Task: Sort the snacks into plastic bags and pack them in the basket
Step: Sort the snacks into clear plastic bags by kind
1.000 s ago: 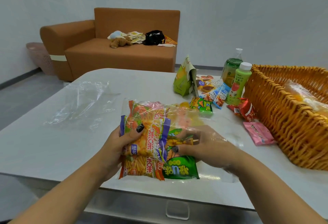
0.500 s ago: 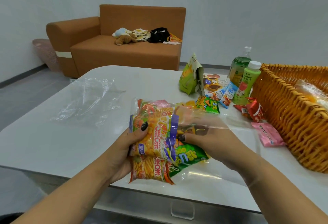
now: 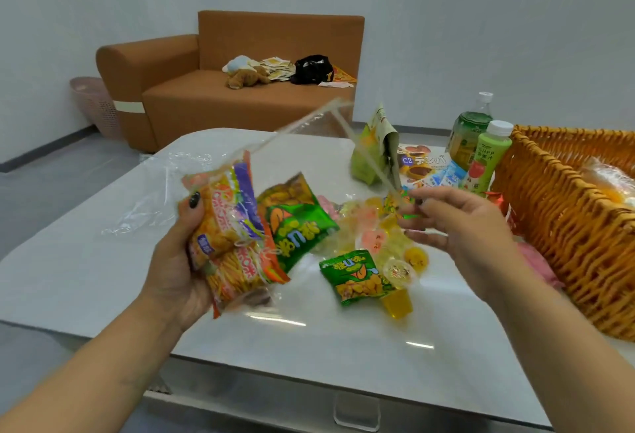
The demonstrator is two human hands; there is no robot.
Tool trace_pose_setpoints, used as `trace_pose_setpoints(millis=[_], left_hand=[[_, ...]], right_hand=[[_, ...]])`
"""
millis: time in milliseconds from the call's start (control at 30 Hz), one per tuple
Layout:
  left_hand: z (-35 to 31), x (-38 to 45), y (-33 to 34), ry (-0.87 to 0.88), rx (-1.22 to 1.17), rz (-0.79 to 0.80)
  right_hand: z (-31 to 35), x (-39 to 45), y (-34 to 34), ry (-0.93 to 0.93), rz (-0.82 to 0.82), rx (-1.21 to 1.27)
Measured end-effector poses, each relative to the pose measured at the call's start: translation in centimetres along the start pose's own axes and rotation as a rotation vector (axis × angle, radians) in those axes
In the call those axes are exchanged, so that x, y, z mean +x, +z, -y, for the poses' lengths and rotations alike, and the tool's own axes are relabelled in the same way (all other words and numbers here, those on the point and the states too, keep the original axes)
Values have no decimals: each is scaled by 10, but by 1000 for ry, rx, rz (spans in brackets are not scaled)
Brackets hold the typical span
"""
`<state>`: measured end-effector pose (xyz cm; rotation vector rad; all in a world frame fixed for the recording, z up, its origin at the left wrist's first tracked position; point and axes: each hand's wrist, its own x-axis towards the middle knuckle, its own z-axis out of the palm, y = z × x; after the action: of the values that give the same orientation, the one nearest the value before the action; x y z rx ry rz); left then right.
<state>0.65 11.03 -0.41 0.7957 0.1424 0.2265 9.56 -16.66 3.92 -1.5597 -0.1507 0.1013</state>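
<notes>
My left hand (image 3: 178,261) grips a clear plastic bag (image 3: 240,226) from below, lifted off the white table (image 3: 86,278). Inside it are orange stick-snack packets (image 3: 223,226) and a green packet (image 3: 299,226). The bag's open rim stretches up and across to my right hand (image 3: 457,226), which pinches the rim near its fingertips. On the table between my hands lie a small green snack packet (image 3: 354,276), several jelly cups (image 3: 378,237) and a yellow jelly cup (image 3: 397,302). The wicker basket (image 3: 567,226) stands at the right with a bagged item inside.
A second clear bag (image 3: 144,199) lies flat at the table's left. Behind the snacks stand a green pouch (image 3: 371,154), a chocolate box (image 3: 419,161) and two bottles (image 3: 488,158). A pink packet (image 3: 539,264) lies beside the basket. An orange sofa (image 3: 240,89) is beyond the table.
My right hand came out of the bag and moved right, pulling its rim open. My left hand raised and tilted the bag. A green packet and jelly cups now show on the table.
</notes>
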Motion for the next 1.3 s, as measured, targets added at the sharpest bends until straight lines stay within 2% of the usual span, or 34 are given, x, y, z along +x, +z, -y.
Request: trace_pose_setpoints(millis=[100, 200, 267, 367, 433, 533, 733, 767, 867, 933, 1000, 1067, 1200, 1300], left_hand=[[-5, 2, -4, 48, 11, -76], [-6, 0, -3, 62, 19, -81], [-4, -2, -2, 51, 62, -74], [-1, -5, -2, 42, 77, -30], [-1, -6, 0, 35, 97, -27], [-1, -7, -2, 12, 131, -11], [-2, -4, -2, 10, 193, -32], [-2, -4, -2, 10, 210, -9], [-1, -3, -2, -12, 265, 23], [3, -2, -1, -21, 276, 31], [7, -3, 3, -15, 290, 32], [10, -3, 8, 1, 281, 36], [16, -2, 13, -7, 262, 10], [21, -3, 18, -40, 259, 23]], right_hand=[[-46, 15, 10, -9, -57, -512], [-74, 18, 32, -40, 96, -988], [-81, 17, 46, -45, 111, -1277], [-88, 15, 59, -9, 130, -1489], [-86, 17, 63, 19, 144, -1440], [-79, 20, 60, 104, 161, -1214], [-59, 19, 35, 7, 56, -833], [-51, 20, 28, 14, 6, -723], [-28, 21, 7, 103, -136, -188], [-11, 18, -5, 164, -173, 112], [2, 12, -15, 183, -93, 303], [14, 2, -21, 169, 66, 372], [27, -16, -26, 167, 369, 271], [27, -19, -25, 216, 455, 138]])
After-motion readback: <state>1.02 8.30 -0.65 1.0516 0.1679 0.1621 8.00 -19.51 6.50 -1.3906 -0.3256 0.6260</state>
